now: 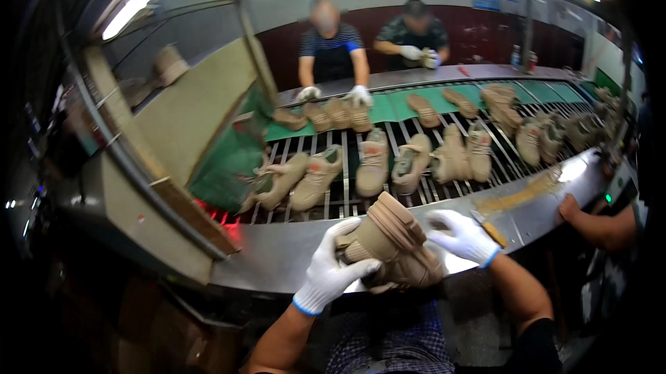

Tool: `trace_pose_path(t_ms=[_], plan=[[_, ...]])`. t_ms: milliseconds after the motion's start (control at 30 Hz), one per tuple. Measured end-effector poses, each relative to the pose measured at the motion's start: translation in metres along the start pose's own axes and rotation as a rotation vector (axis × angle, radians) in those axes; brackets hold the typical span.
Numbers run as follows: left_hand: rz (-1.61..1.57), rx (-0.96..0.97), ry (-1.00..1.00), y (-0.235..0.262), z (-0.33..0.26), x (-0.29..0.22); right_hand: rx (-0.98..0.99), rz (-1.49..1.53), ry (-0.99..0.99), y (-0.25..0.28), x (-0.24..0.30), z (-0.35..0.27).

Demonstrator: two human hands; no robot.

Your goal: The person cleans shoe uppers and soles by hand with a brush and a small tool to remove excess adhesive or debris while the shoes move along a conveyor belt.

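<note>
I hold a tan shoe (397,245) with a thick ridged sole over the near metal ledge, sole turned up and away from me. My left hand (331,270), in a white glove, grips its heel side. My right hand (463,235), also gloved in white, rests on the toe side with fingers curled; a small yellow-handled tool (490,230) lies just beyond it on the ledge, and whether the hand grips it is unclear.
Several tan shoes (374,162) lie on a slatted conveyor (347,187). Two people stand across the line, gloved hands on shoe soles (340,114). Another person's bare hand (570,207) rests on the metal ledge (277,252) at right. A machine housing (187,124) stands left.
</note>
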State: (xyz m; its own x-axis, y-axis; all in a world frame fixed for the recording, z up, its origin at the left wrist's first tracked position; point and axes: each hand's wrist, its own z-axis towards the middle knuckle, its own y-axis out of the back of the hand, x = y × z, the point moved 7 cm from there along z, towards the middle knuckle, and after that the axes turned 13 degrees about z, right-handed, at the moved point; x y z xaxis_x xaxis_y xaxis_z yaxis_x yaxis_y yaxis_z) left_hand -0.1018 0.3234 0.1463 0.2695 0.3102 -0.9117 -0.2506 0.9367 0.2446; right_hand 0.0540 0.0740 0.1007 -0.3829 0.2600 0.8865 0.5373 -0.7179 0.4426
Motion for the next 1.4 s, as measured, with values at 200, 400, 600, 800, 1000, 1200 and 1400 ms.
trace_pose_path(t_ms=[200, 400, 600, 800, 1000, 1200, 1400], plan=[[0.805, 0.137, 0.596, 0.053, -0.049, 0.154, -0.175, -0.865, -0.56, 0.096, -0.119, -0.065], [0.92, -0.06, 0.209, 0.008, -0.072, 0.116, -0.443, -0.572, -0.172, 0.128, -0.15, -0.064], [1.071, 0.23, -0.15, -0.005, 0.007, 0.072, 0.198, -0.638, 0.12, -0.064, 0.06, -0.011], [1.089, 0.381, -0.219, -0.014, 0.022, 0.089, 0.335, -0.783, 0.324, -0.143, 0.102, 0.006], [1.061, 0.381, -0.244, -0.007, 0.019, 0.086, 0.299, -0.665, 0.207, -0.116, 0.066, 0.029], [1.147, 0.486, -0.164, -0.008, 0.021, 0.081, 0.161, -0.771, -0.147, -0.031, 0.021, 0.02], [1.063, 0.42, -0.165, -0.033, 0.056, 0.074, -0.842, -0.543, -0.316, 0.056, -0.148, -0.079]])
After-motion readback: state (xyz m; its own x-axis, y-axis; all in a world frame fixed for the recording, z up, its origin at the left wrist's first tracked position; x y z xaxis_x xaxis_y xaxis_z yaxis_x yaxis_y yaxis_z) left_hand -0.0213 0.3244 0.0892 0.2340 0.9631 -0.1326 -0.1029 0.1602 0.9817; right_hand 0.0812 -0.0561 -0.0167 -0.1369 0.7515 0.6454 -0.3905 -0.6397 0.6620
